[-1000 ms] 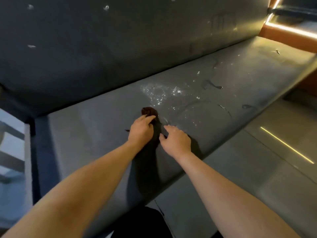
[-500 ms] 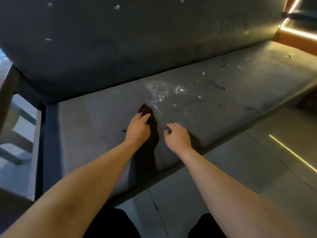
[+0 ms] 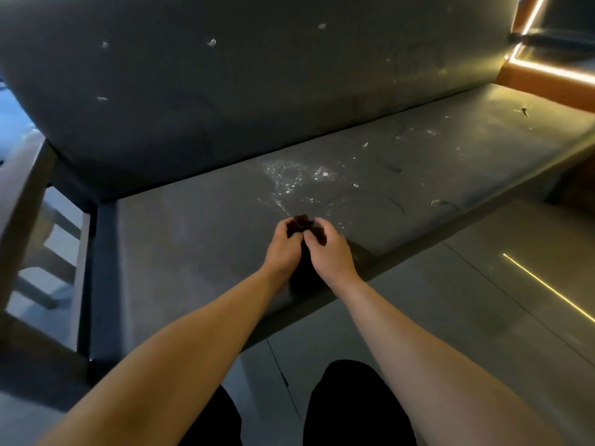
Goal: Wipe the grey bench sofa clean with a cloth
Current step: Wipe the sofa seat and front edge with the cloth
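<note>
Cloth, dark brown and crumpled, is sitting bunched between both hands over the front part of the grey padded bench sofa seat. The left grip and the right grip are both clenching it with curled fingers, side by side. Glistening white specks are lying on the seat just beyond the cloth.
</note>
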Demonstrator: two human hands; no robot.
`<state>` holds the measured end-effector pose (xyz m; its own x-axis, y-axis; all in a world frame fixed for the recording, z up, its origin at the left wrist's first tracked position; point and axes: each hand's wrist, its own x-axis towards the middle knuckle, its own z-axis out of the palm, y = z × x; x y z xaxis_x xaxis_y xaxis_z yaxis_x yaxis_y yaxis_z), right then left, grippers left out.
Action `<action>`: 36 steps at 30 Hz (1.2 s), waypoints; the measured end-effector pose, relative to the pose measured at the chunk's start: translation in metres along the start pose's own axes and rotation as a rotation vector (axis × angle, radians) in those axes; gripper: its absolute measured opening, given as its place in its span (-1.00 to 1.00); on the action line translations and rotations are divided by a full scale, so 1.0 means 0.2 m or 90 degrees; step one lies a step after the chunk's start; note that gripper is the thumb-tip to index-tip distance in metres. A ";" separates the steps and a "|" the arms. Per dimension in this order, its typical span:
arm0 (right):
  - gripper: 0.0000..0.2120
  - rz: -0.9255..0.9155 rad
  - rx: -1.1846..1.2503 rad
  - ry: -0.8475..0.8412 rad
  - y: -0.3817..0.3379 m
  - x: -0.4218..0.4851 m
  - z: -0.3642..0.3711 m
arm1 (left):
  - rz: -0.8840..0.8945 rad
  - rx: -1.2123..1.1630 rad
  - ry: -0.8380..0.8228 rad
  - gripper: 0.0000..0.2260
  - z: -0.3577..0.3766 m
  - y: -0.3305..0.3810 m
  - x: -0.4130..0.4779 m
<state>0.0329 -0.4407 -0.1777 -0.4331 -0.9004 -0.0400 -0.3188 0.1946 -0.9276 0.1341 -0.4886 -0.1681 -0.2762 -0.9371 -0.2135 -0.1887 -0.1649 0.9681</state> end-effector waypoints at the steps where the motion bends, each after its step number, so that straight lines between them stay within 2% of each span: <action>1: -0.53 -0.018 0.040 -0.003 -0.01 -0.01 0.00 | -0.039 -0.102 0.012 -0.74 0.03 0.04 -0.02; 3: -0.51 -0.062 0.080 -0.010 -0.02 0.00 0.00 | -0.078 -0.189 0.024 -0.78 0.08 0.09 -0.03; 5: -0.52 -0.072 0.074 -0.015 0.01 0.03 -0.01 | -0.068 -0.141 0.002 -0.77 0.10 0.08 -0.02; 7: -0.50 -0.101 -0.020 -0.006 0.06 0.05 -0.04 | 0.020 0.006 -0.047 -0.80 0.07 0.02 0.02; 9: -0.46 -0.148 -0.132 0.056 0.13 0.10 -0.10 | 0.146 0.274 -0.046 -0.80 -0.03 -0.06 0.11; 10: -0.48 -0.153 -0.170 0.100 0.17 0.14 -0.15 | 0.184 0.423 -0.031 -0.71 -0.09 -0.10 0.15; 12: -0.54 -0.097 -0.226 0.164 0.23 0.23 -0.24 | 0.172 0.619 0.018 -0.55 -0.18 -0.18 0.20; 14: -0.57 -0.011 -0.300 0.146 0.29 0.31 -0.28 | 0.125 0.691 0.016 -0.50 -0.20 -0.24 0.18; 16: -0.58 0.004 -0.353 0.113 0.31 0.33 -0.24 | 0.114 0.700 0.004 -0.49 -0.17 -0.27 0.16; 20: -0.64 -0.101 -0.376 0.101 0.24 0.28 -0.02 | 0.128 0.710 0.004 -0.48 -0.18 -0.27 0.16; 24: -0.63 -0.245 -0.366 -0.040 0.17 0.22 0.18 | 0.154 0.711 0.016 -0.47 -0.18 -0.30 0.17; 26: -0.62 -0.282 -0.386 -0.079 0.19 0.24 0.18 | 0.160 0.709 0.010 -0.47 -0.18 -0.30 0.18; 28: -0.58 -0.276 -0.421 -0.049 0.23 0.31 0.10 | 0.159 0.715 0.001 -0.45 -0.20 -0.30 0.18; 32: -0.55 -0.120 -0.433 0.103 0.32 0.44 -0.10 | 0.153 0.698 -0.020 -0.45 -0.20 -0.29 0.17; 34: -0.56 -0.068 -0.418 0.145 0.31 0.43 -0.10 | 0.152 0.685 -0.016 -0.44 -0.20 -0.29 0.17; 36: -0.58 -0.096 -0.410 0.144 0.27 0.38 -0.02 | 0.152 0.665 -0.003 -0.44 -0.20 -0.29 0.17</action>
<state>-0.0213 -0.4976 -0.2288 -0.4878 -0.8460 0.2152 -0.7950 0.3286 -0.5099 0.1736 -0.5225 -0.2255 -0.4159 -0.9087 -0.0352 -0.8414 0.3698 0.3941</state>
